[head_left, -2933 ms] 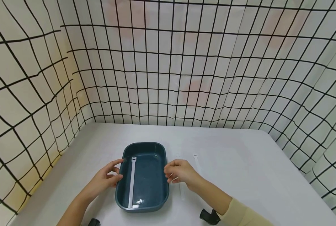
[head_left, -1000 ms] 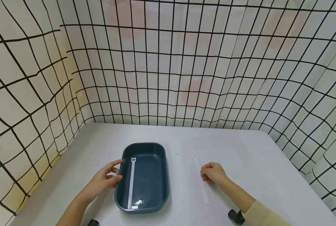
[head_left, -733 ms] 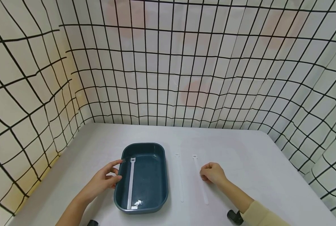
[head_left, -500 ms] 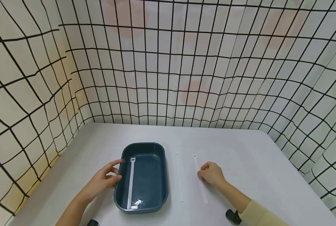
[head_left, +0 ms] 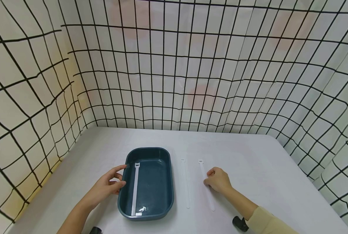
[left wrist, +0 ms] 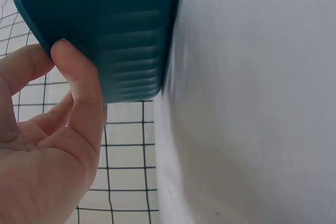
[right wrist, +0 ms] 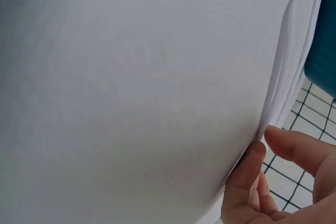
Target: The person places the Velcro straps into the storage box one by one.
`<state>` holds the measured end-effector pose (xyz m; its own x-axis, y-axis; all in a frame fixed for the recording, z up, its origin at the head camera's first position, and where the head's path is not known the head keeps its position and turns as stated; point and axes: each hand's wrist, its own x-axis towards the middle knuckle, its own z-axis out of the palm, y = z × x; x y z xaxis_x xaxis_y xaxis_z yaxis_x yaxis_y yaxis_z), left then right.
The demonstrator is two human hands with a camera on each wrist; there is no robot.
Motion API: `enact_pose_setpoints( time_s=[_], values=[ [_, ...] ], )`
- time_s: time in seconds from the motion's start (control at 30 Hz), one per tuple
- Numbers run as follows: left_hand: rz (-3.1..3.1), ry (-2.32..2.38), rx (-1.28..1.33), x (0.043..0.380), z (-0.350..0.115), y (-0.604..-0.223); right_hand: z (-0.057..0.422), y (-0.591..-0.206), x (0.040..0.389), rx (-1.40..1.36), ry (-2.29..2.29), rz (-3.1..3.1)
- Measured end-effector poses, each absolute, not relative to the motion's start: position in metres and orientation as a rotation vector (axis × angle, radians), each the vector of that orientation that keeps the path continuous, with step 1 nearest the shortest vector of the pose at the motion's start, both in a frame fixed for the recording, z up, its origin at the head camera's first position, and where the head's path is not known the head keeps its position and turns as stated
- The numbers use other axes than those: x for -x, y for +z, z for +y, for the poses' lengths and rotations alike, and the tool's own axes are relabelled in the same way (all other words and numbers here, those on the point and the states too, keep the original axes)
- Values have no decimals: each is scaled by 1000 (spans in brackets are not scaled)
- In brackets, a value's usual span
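In the head view, a dark teal rectangular tray [head_left: 150, 195] stands left of the middle of the table. One white cable tie [head_left: 135, 191] with a slotted head lies lengthwise along its left side inside. My left hand [head_left: 108, 182] holds the tray's left rim with bent fingers; in the left wrist view a fingertip [left wrist: 65, 51] presses under the rim. To the right of the tray, two more white ties lie on the table. My right hand [head_left: 219, 180] pinches the farther tie [head_left: 210, 200] at its middle between thumb and finger. The nearer tie [head_left: 186, 185] lies flat, untouched.
A white-covered table [head_left: 250, 156] carries everything. Black grid netting [head_left: 174, 74] over white walls encloses the back and both sides. A black wrist device [head_left: 240, 223] hangs under the right wrist, and another [head_left: 96, 230] under the left.
My right hand has gone from the tray's right edge to the rightmost cable tie, and its fingertips have come onto that tie. The left hand stays at the tray.
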<state>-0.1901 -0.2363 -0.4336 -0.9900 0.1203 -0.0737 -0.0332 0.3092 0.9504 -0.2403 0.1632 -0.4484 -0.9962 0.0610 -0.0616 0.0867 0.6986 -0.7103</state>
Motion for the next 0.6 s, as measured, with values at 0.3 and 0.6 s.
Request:
enact_pose_setpoints(
  time_s=[0.3, 0.6],
  values=[
    [2419, 1780, -95, 192, -237, -435, 163, -449, 243, -136, -1235, 2836],
    [2404, 1785, -101, 192, -238, -434, 163, -448, 242, -186, -1317, 2775]
  ],
)
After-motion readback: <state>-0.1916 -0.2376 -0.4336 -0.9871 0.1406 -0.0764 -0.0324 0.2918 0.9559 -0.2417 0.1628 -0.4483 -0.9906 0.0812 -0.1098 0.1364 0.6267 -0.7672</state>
